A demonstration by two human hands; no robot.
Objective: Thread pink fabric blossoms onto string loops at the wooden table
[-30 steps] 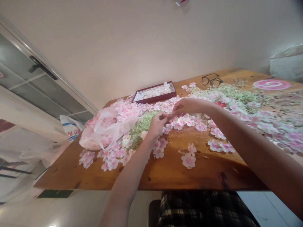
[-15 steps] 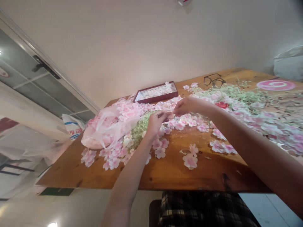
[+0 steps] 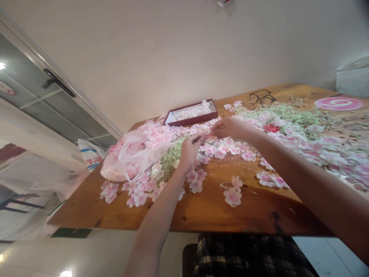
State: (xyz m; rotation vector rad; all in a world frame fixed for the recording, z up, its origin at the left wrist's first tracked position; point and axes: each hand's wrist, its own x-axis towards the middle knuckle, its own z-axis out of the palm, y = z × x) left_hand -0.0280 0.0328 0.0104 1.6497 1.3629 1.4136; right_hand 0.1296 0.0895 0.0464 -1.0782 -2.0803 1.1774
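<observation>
Above the middle of the wooden table (image 3: 198, 215), my left hand (image 3: 191, 147) and my right hand (image 3: 227, 127) meet almost fingertip to fingertip. Both are closed in a pinch around a small pale pink artificial flower (image 3: 208, 132), partly covered by the fingers. Beneath and around them lie many loose pink artificial blossoms (image 3: 220, 150). Green stringy stems (image 3: 173, 152) are heaped just left of my left forearm. Nearer to me, a small two-blossom sprig (image 3: 233, 195) rests on the bare wood.
A dark red tray (image 3: 190, 121) with white and pink pieces stands by the wall. At left is a translucent plastic bag (image 3: 123, 157) of pink petals. Further right lie eyeglasses (image 3: 262, 99), a red flower (image 3: 271, 127), more green stems (image 3: 300, 115) and a round pink disc (image 3: 338, 103).
My right hand has shifted slightly, its fingers lower and nearer to my left fingertips; more of the pale flower shows between them. The whole view has moved a little.
</observation>
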